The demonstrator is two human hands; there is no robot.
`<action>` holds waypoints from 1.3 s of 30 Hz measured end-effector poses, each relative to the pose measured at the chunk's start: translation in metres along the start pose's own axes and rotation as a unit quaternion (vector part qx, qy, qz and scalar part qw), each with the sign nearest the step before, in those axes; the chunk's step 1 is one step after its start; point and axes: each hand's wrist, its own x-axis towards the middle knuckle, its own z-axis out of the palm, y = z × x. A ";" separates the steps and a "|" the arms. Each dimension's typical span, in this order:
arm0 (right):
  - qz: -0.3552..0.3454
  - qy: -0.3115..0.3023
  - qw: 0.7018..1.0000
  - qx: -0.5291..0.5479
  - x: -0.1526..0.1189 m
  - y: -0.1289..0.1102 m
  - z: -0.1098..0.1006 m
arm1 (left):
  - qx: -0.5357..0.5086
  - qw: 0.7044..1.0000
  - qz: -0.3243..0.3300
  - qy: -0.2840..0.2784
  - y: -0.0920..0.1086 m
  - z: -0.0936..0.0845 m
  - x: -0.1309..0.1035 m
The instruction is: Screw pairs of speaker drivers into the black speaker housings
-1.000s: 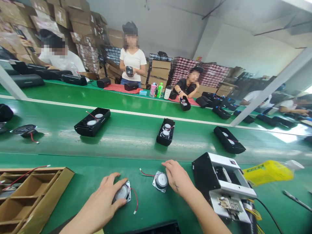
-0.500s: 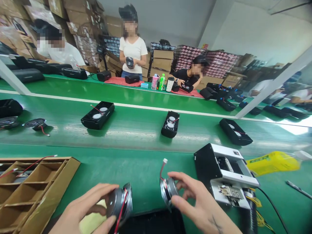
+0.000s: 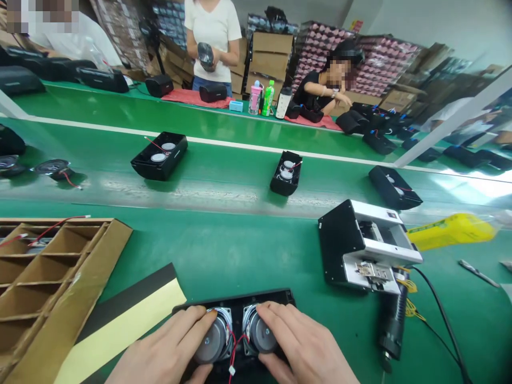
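My left hand is closed around a round speaker driver, magnet side up. Beside it, my right hand grips a second speaker driver the same way. Both drivers sit at a black plastic speaker panel, side by side with a small gap between. Red wires with a white connector lie between them. The hands cover the outer sides of the drivers and much of the panel. To the left lies a black strip with pale yellow backing.
A divided cardboard box stands at left. On the right are a black and silver machine, a black electric screwdriver and a yellow bottle. Beyond, black speaker housings rest on the green conveyor. Co-workers are across it.
Both hands have come down and closer together, bringing the two drivers onto the black panel. The view has tipped downward. The seated co-worker at right has moved an arm.
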 end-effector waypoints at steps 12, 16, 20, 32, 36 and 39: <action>0.010 -0.061 0.998 -0.018 0.021 -0.001 -0.005 | -0.033 0.974 -0.134 -0.180 0.025 -0.010 0.029; 0.018 -0.066 0.998 0.001 0.019 0.002 0.000 | -0.041 0.973 -0.129 -0.187 0.024 -0.011 0.029; 0.021 -0.086 0.996 -0.004 0.018 0.003 0.000 | -0.051 0.976 -0.120 -0.173 0.024 -0.012 0.031; -0.003 -0.087 0.996 -0.021 0.028 0.004 -0.001 | -0.019 0.978 -0.091 -0.188 0.026 -0.015 0.035; -0.028 -0.099 0.994 -0.044 0.035 0.004 -0.001 | -0.020 0.980 -0.084 -0.181 0.024 -0.012 0.032; -0.047 -0.107 0.992 -0.040 0.040 0.007 -0.003 | -0.024 0.983 -0.079 -0.167 0.022 -0.010 0.030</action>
